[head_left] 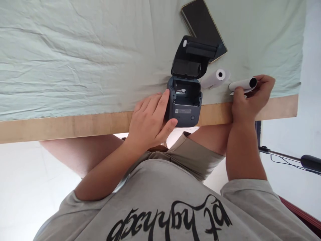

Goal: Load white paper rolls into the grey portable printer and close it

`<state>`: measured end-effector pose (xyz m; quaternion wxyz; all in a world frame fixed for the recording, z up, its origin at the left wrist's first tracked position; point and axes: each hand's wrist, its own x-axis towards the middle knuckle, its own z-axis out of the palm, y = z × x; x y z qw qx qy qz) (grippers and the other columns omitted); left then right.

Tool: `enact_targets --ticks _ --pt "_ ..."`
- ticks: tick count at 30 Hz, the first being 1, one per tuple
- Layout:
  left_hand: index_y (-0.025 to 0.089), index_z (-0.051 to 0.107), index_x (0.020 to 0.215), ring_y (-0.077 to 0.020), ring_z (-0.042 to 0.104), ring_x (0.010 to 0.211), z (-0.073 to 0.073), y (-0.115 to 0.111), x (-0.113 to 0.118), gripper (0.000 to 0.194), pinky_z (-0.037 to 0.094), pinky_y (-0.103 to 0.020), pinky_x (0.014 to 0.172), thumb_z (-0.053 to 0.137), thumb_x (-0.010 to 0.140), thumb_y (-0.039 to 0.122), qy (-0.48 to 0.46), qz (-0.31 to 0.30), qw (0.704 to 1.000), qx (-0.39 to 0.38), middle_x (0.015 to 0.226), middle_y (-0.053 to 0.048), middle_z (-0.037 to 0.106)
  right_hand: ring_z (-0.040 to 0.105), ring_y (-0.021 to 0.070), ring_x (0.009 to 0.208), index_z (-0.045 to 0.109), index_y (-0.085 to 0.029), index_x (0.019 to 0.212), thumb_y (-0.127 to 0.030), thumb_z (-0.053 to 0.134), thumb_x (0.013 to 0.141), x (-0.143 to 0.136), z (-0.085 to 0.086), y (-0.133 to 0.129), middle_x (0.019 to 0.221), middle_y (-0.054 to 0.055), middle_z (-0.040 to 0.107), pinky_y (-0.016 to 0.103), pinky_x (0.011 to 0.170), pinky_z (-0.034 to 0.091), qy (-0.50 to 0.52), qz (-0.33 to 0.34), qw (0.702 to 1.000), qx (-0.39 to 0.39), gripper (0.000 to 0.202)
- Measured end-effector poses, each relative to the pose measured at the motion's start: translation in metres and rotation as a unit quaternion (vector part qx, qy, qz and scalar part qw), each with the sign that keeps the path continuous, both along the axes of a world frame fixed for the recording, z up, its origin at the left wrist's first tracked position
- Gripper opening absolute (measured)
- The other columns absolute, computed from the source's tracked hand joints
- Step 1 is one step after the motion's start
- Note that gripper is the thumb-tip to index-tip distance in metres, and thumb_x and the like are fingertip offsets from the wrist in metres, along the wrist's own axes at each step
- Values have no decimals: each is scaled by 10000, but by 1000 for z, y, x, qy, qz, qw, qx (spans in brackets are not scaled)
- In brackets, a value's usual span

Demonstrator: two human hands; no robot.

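A small dark portable label printer (185,115) stands at the table's front edge with its lid (179,55) swung up and back, so the hollow paper compartment shows. Against the printer's left side lies my left hand (150,118), its fingers stretched out and the thumb apart near the front corner. To the right, my right hand (252,97) pinches a white paper roll (242,84) with a wide black core, and a loose paper end shows under it. Between printer and right hand, another white paper roll (212,79) with a narrow core rests on the cloth.
Behind the printer a dark smartphone (203,20) lies aslant, partly covered by the raised lid. A pale green cloth (87,60) covers the table, leaving a bare wooden front edge (75,126). At the right, a thin metal pole with a black grip (311,163) reaches in.
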<state>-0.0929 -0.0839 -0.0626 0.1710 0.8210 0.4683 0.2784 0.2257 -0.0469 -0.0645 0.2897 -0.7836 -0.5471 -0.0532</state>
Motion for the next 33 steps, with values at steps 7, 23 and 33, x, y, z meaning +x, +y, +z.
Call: enact_targets --ticks 7,23,33 --pt "69 464 1502 -335 606 1254 2 0 -1 863 444 -441 1008 59 1028 666 4 3 1000 -23 1358 -225 644 602 242 915 430 -254 1016 -191 506 732 5 0 0 1071 134 593 358 737 483 18 13 1000 -13 301" --pt "15 487 1488 -331 609 1208 4 -1 0 848 446 -438 999 92 1051 624 1 1 1000 -23 1352 -216 646 451 120 693 506 -211 939 87 554 597 0 0 7 834 -31 499 301 662 343 145 1 988 62 456" --pt "39 466 1501 -332 612 1199 4 -1 0 705 466 -450 994 303 1040 548 27 3 999 -28 1363 -207 638 552 185 805 564 -221 955 -17 762 533 32 -28 20 958 52 604 374 731 431 73 -9 996 57 508"
